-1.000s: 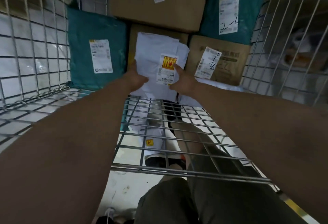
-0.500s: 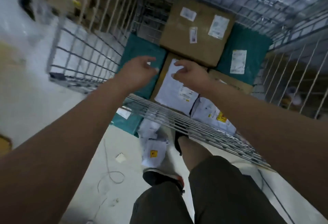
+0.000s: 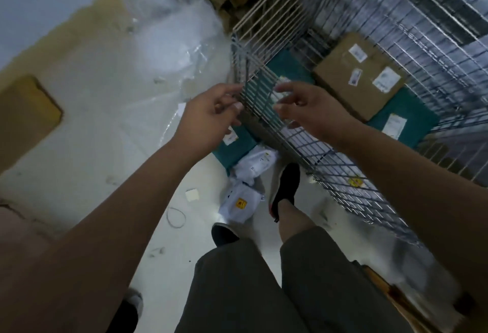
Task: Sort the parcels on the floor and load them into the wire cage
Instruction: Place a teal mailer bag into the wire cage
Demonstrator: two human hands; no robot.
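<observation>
Over the near corner of the wire cage [image 3: 340, 171], the left hand [image 3: 208, 119] and right hand [image 3: 311, 111] hovered apart, fingers loosely curled, neither holding anything. Inside the cage a cardboard box [image 3: 359, 79] lay beside a teal parcel [image 3: 406, 119]. On the floor just outside, near the person's black shoe [image 3: 285, 185], lay a second teal parcel [image 3: 237, 148], a white mailer bag [image 3: 257, 162] and a stickered white mailer [image 3: 239, 206].

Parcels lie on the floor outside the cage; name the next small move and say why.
Probably lower the left hand to the white parcel beside the teal parcel: it and the right hand hold nothing, and that parcel lies outside the wire cage.
</observation>
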